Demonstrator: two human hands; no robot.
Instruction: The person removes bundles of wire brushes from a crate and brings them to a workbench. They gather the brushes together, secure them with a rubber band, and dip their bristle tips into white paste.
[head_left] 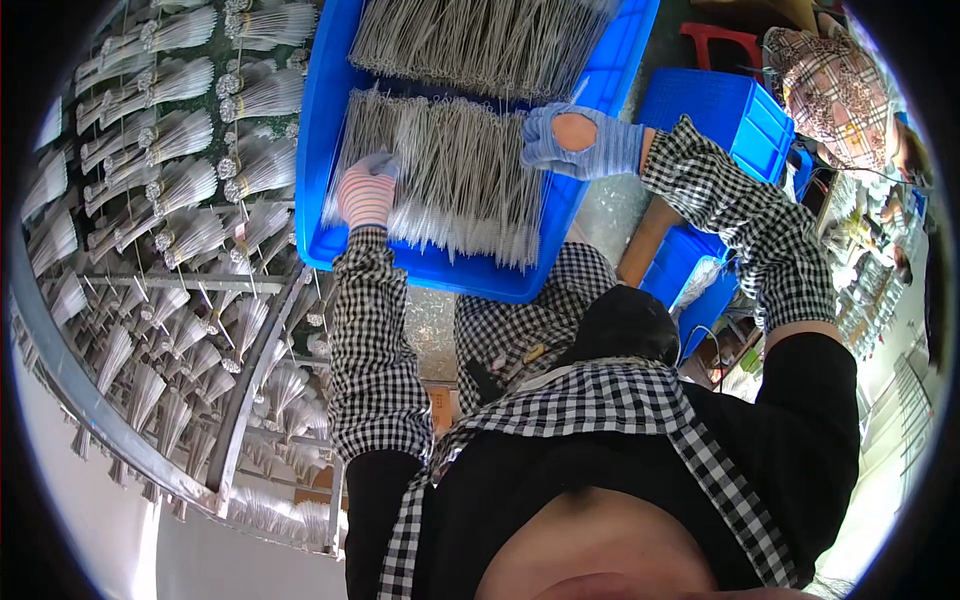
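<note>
A blue plastic tray (327, 100) rests in front of me, filled with rows of thin grey metal wires (450, 170). My left hand (367, 190), in a pink striped glove, presses into the near left part of the wire row, fingers closed around a bunch of wires. My right hand (578, 142), in a worn blue glove with a hole on its back, lies on the right end of the same row by the tray's right wall. Both forearms wear black-and-white checked sleeve covers. A second row of wires (480, 40) lies further back in the tray.
A metal rack (150, 240) at the left holds several tied, fanned wire bundles. More blue crates (720, 110) stand at the right, with a red stool (720, 45) behind. Another person in a checked hat (835, 90) is at the upper right.
</note>
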